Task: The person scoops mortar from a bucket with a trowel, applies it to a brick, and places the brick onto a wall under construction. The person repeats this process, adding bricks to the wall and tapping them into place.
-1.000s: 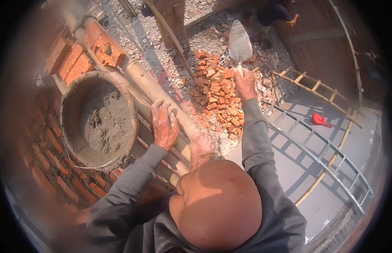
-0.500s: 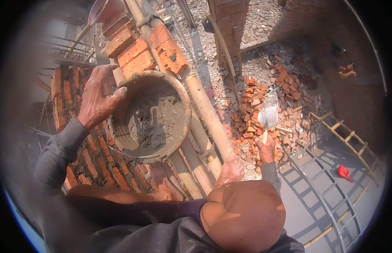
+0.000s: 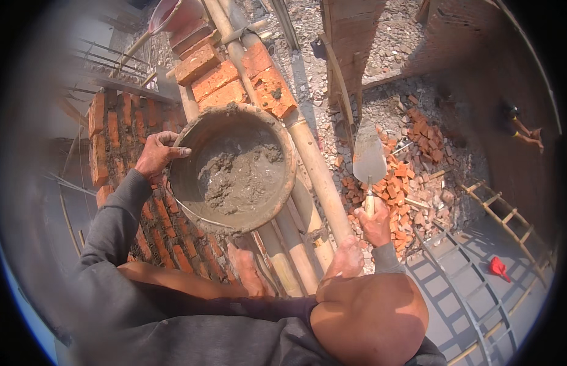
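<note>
A round bucket [image 3: 289,183] with grey wet mortar [image 3: 240,177] in it stands on the bamboo poles in front of me. At its left rim is my left hand [image 3: 155,157], closed on the edge with the thumb over the inside. My right hand [image 3: 376,224] grips the handle of a trowel [image 3: 370,157] out to the right of the bucket. The trowel's flat blade points away from me and has a thin grey smear on it. Past the bucket's far rim lie several orange bricks [image 3: 217,79], some with mortar stuck on them.
Bamboo poles [image 3: 314,155] run beneath my bare feet. A brick wall [image 3: 167,235] with mortared joints lies at left. Far below on the right are a heap of broken bricks [image 3: 393,186], ladders [image 3: 466,277] and a red object [image 3: 498,268]. Another person [image 3: 524,129] is at far right.
My left hand has gone from spread fingers at the rim to closing on it. The trowel has swung left, nearer the bucket. The whole view has shifted slightly.
</note>
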{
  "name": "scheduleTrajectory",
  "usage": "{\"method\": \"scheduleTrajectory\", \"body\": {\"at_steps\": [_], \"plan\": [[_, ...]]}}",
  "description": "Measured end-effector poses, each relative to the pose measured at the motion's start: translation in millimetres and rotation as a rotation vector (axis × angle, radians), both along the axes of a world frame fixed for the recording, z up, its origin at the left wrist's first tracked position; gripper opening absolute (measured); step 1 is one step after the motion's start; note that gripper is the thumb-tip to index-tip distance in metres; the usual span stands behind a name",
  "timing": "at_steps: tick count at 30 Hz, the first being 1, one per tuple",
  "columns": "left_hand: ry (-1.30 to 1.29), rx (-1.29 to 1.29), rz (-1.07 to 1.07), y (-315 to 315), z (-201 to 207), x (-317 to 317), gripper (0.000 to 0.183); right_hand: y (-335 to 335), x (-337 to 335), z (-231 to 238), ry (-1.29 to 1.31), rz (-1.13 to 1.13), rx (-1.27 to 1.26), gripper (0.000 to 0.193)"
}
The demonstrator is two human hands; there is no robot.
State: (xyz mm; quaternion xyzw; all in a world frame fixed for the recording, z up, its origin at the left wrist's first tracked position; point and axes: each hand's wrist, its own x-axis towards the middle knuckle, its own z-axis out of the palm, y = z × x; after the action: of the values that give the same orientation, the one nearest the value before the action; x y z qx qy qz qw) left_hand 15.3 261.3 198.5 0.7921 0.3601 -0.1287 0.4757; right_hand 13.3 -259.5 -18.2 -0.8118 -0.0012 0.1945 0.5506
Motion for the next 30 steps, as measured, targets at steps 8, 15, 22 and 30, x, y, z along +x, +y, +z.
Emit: {"method": "scheduleTrajectory", "body": {"at_steps": [8, 15, 22, 30], "plan": [[-0.062, -0.012, -0.424, 41.2, -15.9, 85.7, 0.034, -27.1, -16.5, -2.9, 0.203, 0.001, -0.203, 0.034], [-0.148, 0.09, -0.409, 81.5, -34.7, 66.3, 0.037, 23.3, 2.1, 28.3, -0.244, 0.186, 0.072, 0.035], [-0.177, 0.182, -0.38, 63.7, -4.7, 61.4, 0.043, 58.8, 7.6, 42.3, -0.226, 0.269, 0.143, 0.038], [-0.187, 0.364, -0.276, 89.7, 21.3, 31.5, 0.054, 52.4, -9.9, 53.9, -0.144, 0.247, 0.116, 0.03]]}}
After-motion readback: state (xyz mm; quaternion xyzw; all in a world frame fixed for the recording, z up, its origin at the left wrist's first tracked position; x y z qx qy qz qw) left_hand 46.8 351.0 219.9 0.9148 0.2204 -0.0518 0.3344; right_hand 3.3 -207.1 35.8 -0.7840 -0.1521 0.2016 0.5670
